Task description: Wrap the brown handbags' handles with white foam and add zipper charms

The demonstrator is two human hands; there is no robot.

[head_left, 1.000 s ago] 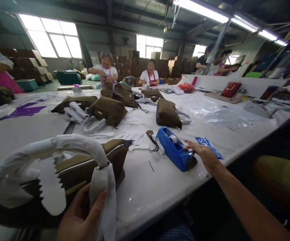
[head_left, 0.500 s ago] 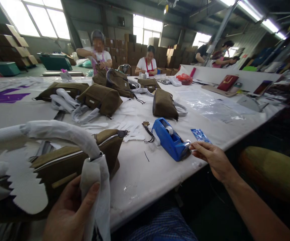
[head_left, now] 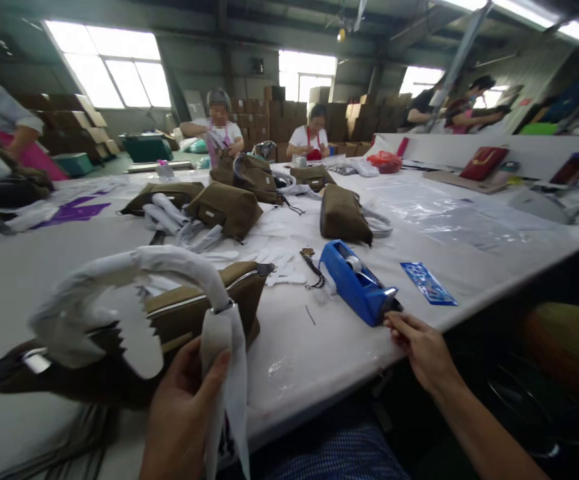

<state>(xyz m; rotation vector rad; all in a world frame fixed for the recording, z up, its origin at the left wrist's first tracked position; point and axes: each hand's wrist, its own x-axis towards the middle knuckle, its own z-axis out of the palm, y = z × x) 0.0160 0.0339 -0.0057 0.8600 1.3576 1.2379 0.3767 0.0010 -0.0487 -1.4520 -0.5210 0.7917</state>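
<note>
My left hand [head_left: 189, 400] is closed around white wrapping paper [head_left: 224, 347] at the foot of a handle. That wrapped handle [head_left: 169, 260] arches over an olive-brown bag [head_left: 184, 313] with a silver zip, lying on its side on the table. A white serrated strip [head_left: 139, 333] hangs by the handle. My right hand [head_left: 419, 343] pinches at the cutter end of a blue tape dispenser [head_left: 354, 283], on the tape end, which is barely visible. Right of the dispenser lies a blue printed card [head_left: 428, 283]. Left of it is a dark chain with a charm [head_left: 312, 267].
Several olive bags [head_left: 227, 210] with wrapped handles lie farther back on the white table [head_left: 289, 360]. Clear plastic sheets [head_left: 444, 220] spread at the right. Co-workers [head_left: 222, 130] stand or sit around the far side, and one person [head_left: 14, 133] is at the left edge.
The view has turned left, bringing another person in at the left edge. My right hand has moved slightly down along the dispenser's front end, uncovering the blue card. My left hand keeps its hold.
</note>
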